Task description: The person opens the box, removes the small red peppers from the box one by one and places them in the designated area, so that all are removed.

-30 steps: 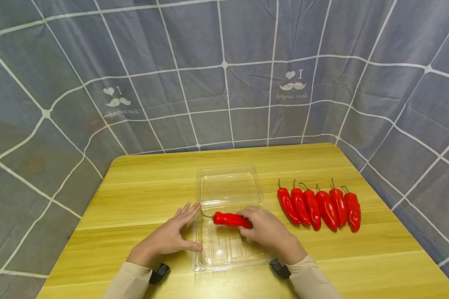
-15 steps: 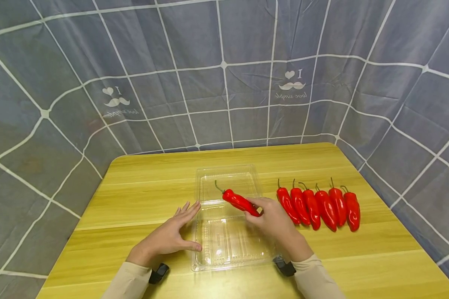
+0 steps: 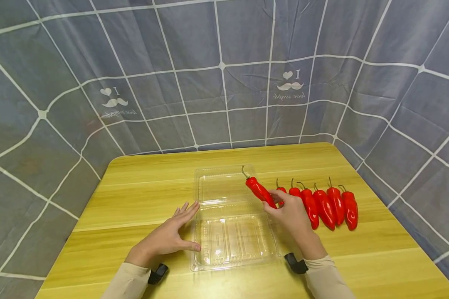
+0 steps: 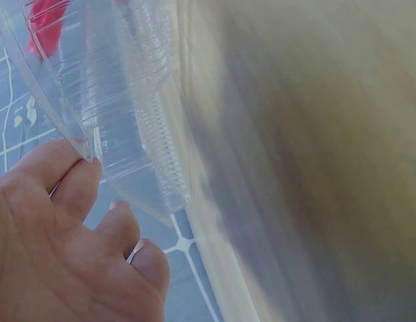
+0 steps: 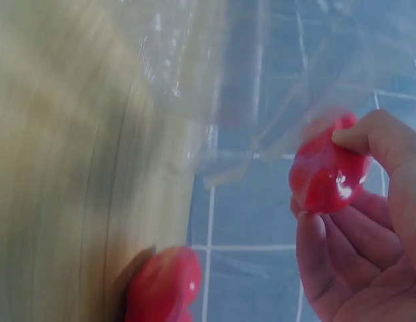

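My right hand (image 3: 292,214) pinches a red chili pepper (image 3: 260,191) near its lower end, its green stem pointing up and away. The pepper is raised at the right side of a clear plastic clamshell box (image 3: 232,262), which lies open on the table, lid to the far side. In the right wrist view, thumb and fingers grip the pepper (image 5: 329,168) from both sides. My left hand (image 3: 168,236) is at the box's left edge, fingers spread and fairly straight. In the left wrist view, fingertips touch the box's rim (image 4: 80,151).
Several red chili peppers (image 3: 325,207) lie in a row on the right of the wood-grain table (image 3: 142,182), the nearest ones partly behind my right hand. A grey curtain (image 3: 194,91) with white lines surrounds the table's back and sides.
My right hand has lifted the chili pepper from over the box's base and carried it right, toward the row; its stem has swung from pointing left to pointing away. My left hand stays put.
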`<state>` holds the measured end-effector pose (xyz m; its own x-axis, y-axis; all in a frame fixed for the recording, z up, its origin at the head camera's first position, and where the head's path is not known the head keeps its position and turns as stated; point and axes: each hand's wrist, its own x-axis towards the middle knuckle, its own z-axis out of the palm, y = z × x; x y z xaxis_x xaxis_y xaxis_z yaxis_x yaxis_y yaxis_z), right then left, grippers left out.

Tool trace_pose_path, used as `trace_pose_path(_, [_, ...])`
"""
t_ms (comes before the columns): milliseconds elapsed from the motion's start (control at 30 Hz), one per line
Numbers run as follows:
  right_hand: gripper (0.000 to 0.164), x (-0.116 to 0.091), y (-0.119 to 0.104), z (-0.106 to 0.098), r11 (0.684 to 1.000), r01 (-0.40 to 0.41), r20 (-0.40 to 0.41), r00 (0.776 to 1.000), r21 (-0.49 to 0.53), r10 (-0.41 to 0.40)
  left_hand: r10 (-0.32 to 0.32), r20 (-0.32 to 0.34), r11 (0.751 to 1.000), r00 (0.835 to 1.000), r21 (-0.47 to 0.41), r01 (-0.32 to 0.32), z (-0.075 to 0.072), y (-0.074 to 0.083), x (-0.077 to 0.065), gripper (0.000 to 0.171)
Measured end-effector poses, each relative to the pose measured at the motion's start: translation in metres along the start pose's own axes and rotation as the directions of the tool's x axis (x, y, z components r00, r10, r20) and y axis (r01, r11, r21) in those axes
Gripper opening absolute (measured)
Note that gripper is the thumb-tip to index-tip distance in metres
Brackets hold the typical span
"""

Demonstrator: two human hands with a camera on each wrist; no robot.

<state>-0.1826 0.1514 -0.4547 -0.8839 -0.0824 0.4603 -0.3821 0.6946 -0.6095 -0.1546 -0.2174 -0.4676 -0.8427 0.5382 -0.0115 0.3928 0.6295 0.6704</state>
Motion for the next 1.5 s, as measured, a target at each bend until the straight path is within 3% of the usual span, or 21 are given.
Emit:
trace_pose_path(233, [0.03,-0.003,0.017,-0.016,0.992,-0.126,-0.094,0.988,-0.031,0.123,-0.014,-0.001,1.0,1.0,-0.012,0.014,0.0,0.001,-0.002,0.113])
trace_pose_path(433, [0.036,-0.012,0.031,-0.039,0.948,-0.313,-0.112,0.945,-0.052,0.306,-0.005,-0.004,1.0,1.0,-0.002,0.005,0.0,0.002,-0.003,0.113])
trace_pose_path(800, [0.04,-0.029,0.057,-0.069,0.876,-0.462,-0.163,0.883,-0.142,0.439,-0.015,0.006,1.0,1.0,-0.015,0.015,-0.001,0.004,-0.005,0.114])
trace_pose_path(967, [0.04,-0.036,0.066,-0.072,0.852,-0.491,-0.14,0.87,-0.179,0.472,-0.023,0.014,1.0,1.0,-0.021,0.023,0.0,0.003,-0.005,0.115])
trace_pose_path(1167, [0.039,-0.037,0.068,-0.075,0.85,-0.483,-0.13,0.875,-0.211,0.466,-0.015,0.01,1.0,1.0,-0.021,0.015,0.0,0.003,-0.004,0.115])
trace_pose_path(1400, [0.05,-0.039,0.071,-0.074,0.829,-0.503,-0.001,0.855,-0.243,0.519,-0.017,0.01,1.0,1.0,-0.018,0.017,0.002,0.003,-0.006,0.114])
trace_pose_path(1500, [0.057,-0.038,0.071,-0.072,0.83,-0.494,0.005,0.858,-0.26,0.513,-0.016,0.008,1.0,1.0,-0.014,0.016,0.001,0.002,-0.005,0.114])
